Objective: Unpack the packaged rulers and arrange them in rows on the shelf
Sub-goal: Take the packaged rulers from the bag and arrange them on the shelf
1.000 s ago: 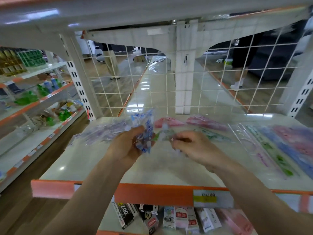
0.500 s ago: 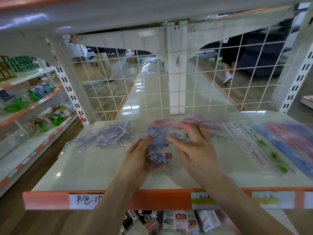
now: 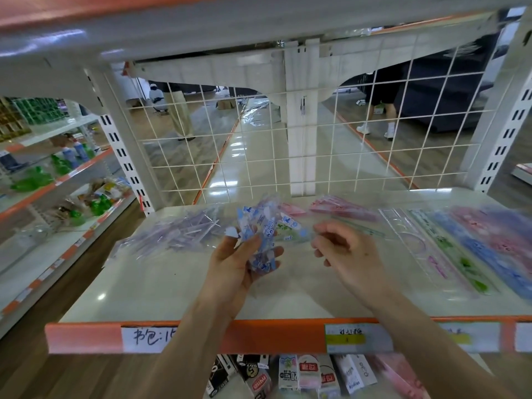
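My left hand holds a crumpled clear wrapper with blue and white print above the white shelf. My right hand is just right of it, fingers curled, pinching the end of a thin clear green ruler that points to the back right. Several rulers lie in a row on the right of the shelf: a clear one, a green one, a blue one and a pink one. Pink packaged rulers lie behind the hands.
A pile of empty clear wrappers lies on the shelf's left part. A white wire grid closes the back. The orange front edge carries price labels. Boxed goods fill the shelf below. People stand beyond the grid.
My hands have drawn apart. The right hand has let go of the wrapper and moved right with the thin ruler; the left hand has raised the wrapper. The camera has dipped slightly.
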